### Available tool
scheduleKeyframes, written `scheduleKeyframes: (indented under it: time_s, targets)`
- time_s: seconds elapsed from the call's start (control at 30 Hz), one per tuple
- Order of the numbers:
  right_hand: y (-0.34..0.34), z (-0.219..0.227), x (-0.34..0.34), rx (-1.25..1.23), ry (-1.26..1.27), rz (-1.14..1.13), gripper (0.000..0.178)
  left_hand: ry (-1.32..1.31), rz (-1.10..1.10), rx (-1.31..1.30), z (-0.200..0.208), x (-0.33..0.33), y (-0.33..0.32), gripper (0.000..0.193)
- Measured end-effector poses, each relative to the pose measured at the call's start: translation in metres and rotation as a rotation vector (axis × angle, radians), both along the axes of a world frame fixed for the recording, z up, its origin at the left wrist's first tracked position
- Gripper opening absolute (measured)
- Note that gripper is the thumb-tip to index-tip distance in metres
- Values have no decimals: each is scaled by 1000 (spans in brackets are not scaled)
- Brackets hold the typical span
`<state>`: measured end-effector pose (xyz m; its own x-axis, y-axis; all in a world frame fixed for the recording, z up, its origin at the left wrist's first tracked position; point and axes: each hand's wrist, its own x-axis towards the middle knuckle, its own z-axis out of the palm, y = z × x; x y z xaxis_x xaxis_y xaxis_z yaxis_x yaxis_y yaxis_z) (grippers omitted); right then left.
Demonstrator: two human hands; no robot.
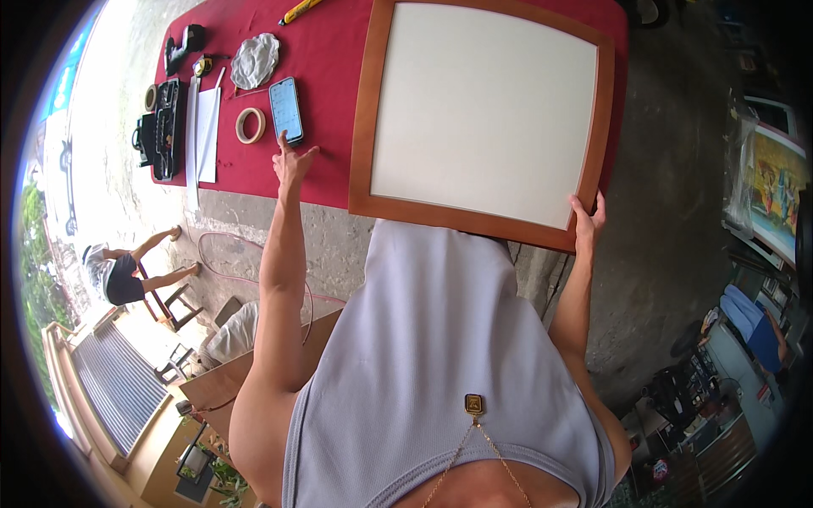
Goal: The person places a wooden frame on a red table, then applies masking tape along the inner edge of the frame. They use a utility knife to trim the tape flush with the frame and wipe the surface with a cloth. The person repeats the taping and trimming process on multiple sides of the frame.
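With its index finger stretched out, my left hand (293, 162) touches the lower end of a smartphone (286, 110) that lies lit on the red-covered table (318, 51). The thumb stands apart and nothing is held. My right hand (588, 218) grips the near right corner of a large picture frame (361, 152), thumb on top and the other fingers at its side. The frame has a brown wooden border around a plain off-white panel (487, 110). It rests on the table, its near edge reaching past the table's front edge.
Left of the phone are a tape roll (250, 125), a crumpled cloth (255, 61), white strips (206, 135), a black toolbox (170, 127) and a power drill (184, 49). A yellow tool (300, 10) lies at the far edge. Two people (114, 275) (762, 330) are farther off, at either side.
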<state>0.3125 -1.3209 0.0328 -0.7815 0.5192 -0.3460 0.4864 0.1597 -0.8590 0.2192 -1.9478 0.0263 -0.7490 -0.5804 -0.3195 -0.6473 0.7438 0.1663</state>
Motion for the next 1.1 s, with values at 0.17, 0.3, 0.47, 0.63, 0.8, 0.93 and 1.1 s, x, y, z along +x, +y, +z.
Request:
scheduleKeyframes:
  time_s: [0.17, 0.3, 0.47, 0.63, 0.8, 0.93, 1.1]
  targets:
    - [-1, 3, -1, 5, -9, 3, 72, -111, -3, 37, 11, -13, -3, 119]
    - [-3, 5, -2, -1, -21, 3, 71, -154, -96, 35, 13, -23, -13, 127]
    - [-7, 10, -3, -7, -24, -4, 71, -172, -162, 8, 5, -26, -21, 128]
    - [-2, 2, -1, -5, -13, -21, 71, -195, -219, 14, 4, -28, -13, 124]
    - [-2, 2, -1, -7, -18, -16, 71, -174, -298, 42, 1, -31, -16, 121]
    - [-3, 4, -2, 6, -19, -9, 71, -187, -331, 33, -1, -33, -16, 120]
    - [-4, 6, -2, 3, -23, -17, 70, -217, -399, 39, -4, -34, -19, 119]
